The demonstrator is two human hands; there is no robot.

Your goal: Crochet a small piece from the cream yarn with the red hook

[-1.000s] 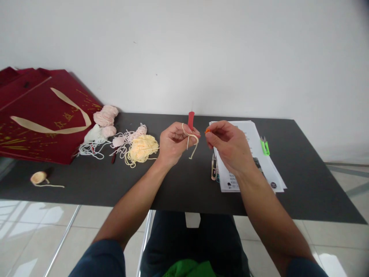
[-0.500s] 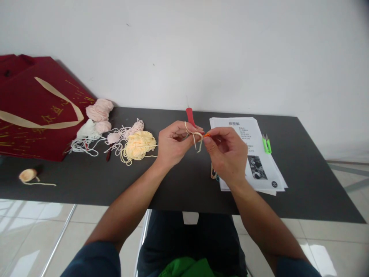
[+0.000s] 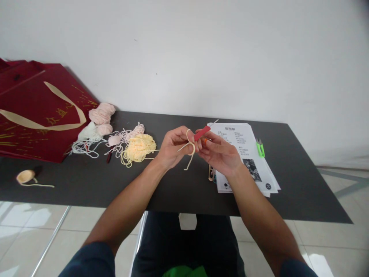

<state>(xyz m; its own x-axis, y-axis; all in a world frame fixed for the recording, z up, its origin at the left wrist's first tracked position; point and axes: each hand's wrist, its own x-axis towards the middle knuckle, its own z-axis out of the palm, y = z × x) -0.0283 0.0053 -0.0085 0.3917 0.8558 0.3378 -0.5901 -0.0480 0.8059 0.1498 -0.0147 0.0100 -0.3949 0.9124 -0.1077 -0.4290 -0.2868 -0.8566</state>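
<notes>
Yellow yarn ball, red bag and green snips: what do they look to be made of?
Yellow yarn ball: soft, matte fibre, perhaps cotton; loose strands show.
Red bag: probably stiff paper; flat, creased panels.
Green snips: likely plastic grips, bright and even; grey blades, seemingly metal.

Red-handled tool [image 3: 202, 133] tipped from near upright to slanting rightward; right hand [image 3: 221, 154] now meets left hand [image 3: 175, 148], initially apart.

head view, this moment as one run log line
left hand: pinching pale yarn | right hand: holding orange piece | red-handled tool: between hands | yellow yarn ball: on table
</notes>
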